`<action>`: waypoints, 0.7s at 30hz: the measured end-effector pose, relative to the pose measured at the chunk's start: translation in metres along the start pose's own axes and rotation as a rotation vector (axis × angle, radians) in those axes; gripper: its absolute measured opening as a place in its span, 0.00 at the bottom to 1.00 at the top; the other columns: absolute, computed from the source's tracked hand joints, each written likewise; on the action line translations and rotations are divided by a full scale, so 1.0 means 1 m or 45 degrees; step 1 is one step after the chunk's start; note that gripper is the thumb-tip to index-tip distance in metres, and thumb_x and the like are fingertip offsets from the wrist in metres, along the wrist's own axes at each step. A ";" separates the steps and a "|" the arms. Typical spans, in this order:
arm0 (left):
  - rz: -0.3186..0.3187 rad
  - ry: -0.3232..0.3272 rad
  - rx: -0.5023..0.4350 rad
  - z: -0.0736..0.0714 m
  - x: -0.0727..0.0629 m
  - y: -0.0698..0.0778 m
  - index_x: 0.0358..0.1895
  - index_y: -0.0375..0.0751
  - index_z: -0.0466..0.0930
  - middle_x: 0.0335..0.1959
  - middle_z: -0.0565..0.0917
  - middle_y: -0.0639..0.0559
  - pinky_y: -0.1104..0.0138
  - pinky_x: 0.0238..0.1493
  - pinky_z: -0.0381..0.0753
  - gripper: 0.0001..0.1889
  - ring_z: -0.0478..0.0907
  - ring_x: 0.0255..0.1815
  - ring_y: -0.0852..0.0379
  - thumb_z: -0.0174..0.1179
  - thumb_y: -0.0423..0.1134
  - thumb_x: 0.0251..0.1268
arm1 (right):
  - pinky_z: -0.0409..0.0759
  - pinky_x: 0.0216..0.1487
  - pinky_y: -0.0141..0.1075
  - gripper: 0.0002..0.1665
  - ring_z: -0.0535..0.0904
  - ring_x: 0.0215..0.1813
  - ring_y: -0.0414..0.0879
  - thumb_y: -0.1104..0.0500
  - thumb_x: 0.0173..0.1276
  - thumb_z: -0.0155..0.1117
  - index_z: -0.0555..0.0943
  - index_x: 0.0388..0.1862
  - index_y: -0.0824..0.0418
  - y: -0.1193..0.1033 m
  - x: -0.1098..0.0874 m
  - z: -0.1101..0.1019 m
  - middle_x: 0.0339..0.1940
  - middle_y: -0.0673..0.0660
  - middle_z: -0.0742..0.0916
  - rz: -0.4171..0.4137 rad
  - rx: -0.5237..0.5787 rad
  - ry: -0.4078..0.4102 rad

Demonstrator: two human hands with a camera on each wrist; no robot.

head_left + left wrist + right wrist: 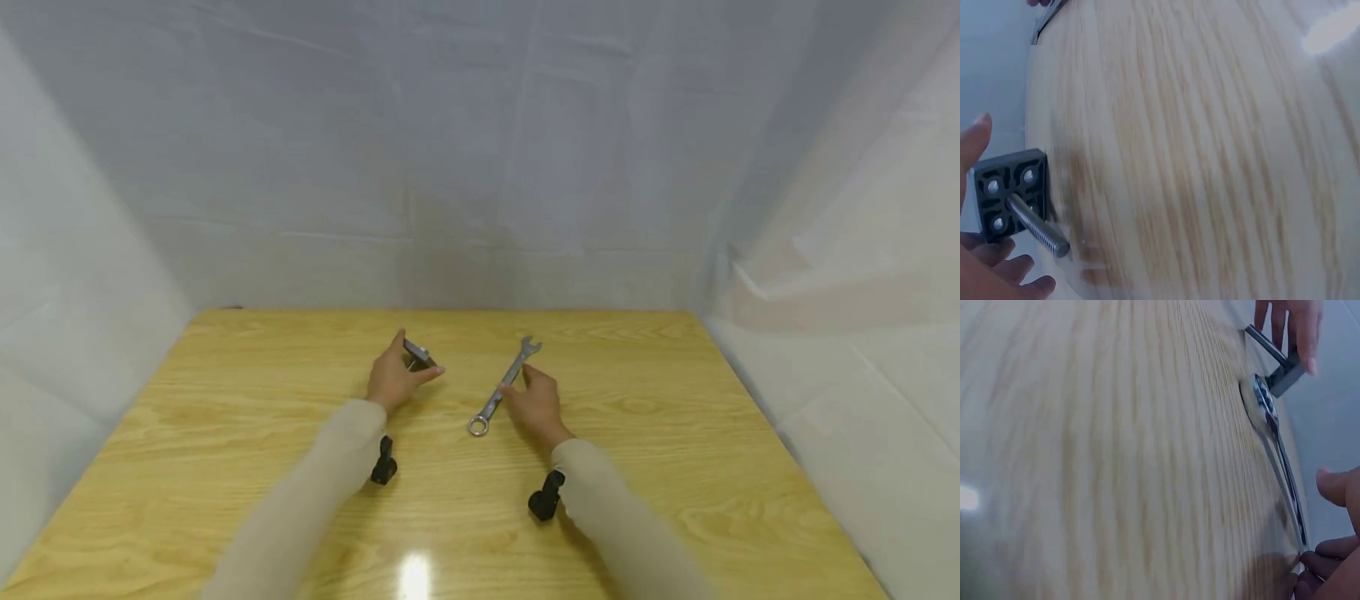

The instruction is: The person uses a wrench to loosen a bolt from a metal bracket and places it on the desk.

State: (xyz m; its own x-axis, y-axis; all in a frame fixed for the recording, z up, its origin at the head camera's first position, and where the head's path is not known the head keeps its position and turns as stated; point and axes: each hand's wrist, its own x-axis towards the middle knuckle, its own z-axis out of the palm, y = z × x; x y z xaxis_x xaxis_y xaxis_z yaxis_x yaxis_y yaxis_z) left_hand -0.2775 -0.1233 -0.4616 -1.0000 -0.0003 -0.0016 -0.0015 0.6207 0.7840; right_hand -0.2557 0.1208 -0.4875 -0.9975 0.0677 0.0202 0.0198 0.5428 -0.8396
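In the head view my left hand [393,379] holds a dark square plate [420,353] by its edges, thumb on one side and fingers on the other. The left wrist view shows the plate's underside with round metal-lined holes and a threaded rod [1036,225] standing out from its middle. A steel combination wrench [504,385] lies slanted on the table, ring end nearer me. My right hand [537,407] is at the wrench's right side. In the right wrist view its fingers [1319,565] touch the far part of the wrench, while the thumb stands apart from it.
A wood-grain table [315,517] lies under both hands. White sheeting [480,167] hangs behind the far edge and along both sides. Black wrist cameras [545,497] sit below each sleeve cuff. A bright glare spot marks the near table surface.
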 end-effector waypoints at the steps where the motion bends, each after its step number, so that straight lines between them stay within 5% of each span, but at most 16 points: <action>1: -0.005 0.013 -0.011 0.002 0.000 0.001 0.76 0.34 0.41 0.66 0.67 0.30 0.47 0.70 0.64 0.55 0.64 0.67 0.35 0.70 0.51 0.55 | 0.65 0.71 0.50 0.32 0.67 0.69 0.61 0.52 0.64 0.69 0.74 0.59 0.73 -0.002 0.000 0.003 0.64 0.68 0.76 -0.017 -0.019 0.035; 6: -0.024 0.113 -0.082 0.009 0.000 0.004 0.73 0.29 0.50 0.60 0.74 0.31 0.47 0.68 0.67 0.49 0.68 0.65 0.35 0.70 0.46 0.56 | 0.74 0.59 0.51 0.20 0.72 0.56 0.63 0.57 0.55 0.75 0.81 0.39 0.71 -0.014 -0.005 0.015 0.48 0.67 0.83 -0.066 -0.219 0.186; 10: -0.043 0.159 -0.130 0.012 0.001 0.007 0.70 0.27 0.57 0.51 0.80 0.34 0.49 0.63 0.73 0.44 0.73 0.60 0.37 0.71 0.43 0.55 | 0.76 0.52 0.51 0.22 0.74 0.50 0.64 0.59 0.51 0.76 0.81 0.40 0.73 -0.020 -0.008 0.019 0.44 0.68 0.82 -0.046 -0.345 0.250; 21: -0.051 0.188 -0.135 0.013 0.001 0.007 0.69 0.26 0.58 0.53 0.78 0.31 0.50 0.59 0.77 0.44 0.75 0.58 0.37 0.72 0.42 0.54 | 0.81 0.35 0.45 0.08 0.78 0.30 0.54 0.67 0.49 0.73 0.80 0.23 0.68 -0.029 -0.010 0.012 0.21 0.59 0.82 -0.017 -0.277 0.230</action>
State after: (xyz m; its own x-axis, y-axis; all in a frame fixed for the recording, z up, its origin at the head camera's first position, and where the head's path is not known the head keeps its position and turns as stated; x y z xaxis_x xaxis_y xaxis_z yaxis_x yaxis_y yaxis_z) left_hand -0.2787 -0.1087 -0.4648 -0.9883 -0.1437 0.0509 -0.0338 0.5319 0.8462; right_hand -0.2470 0.0947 -0.4699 -0.9699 0.1968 0.1432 0.0404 0.7104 -0.7026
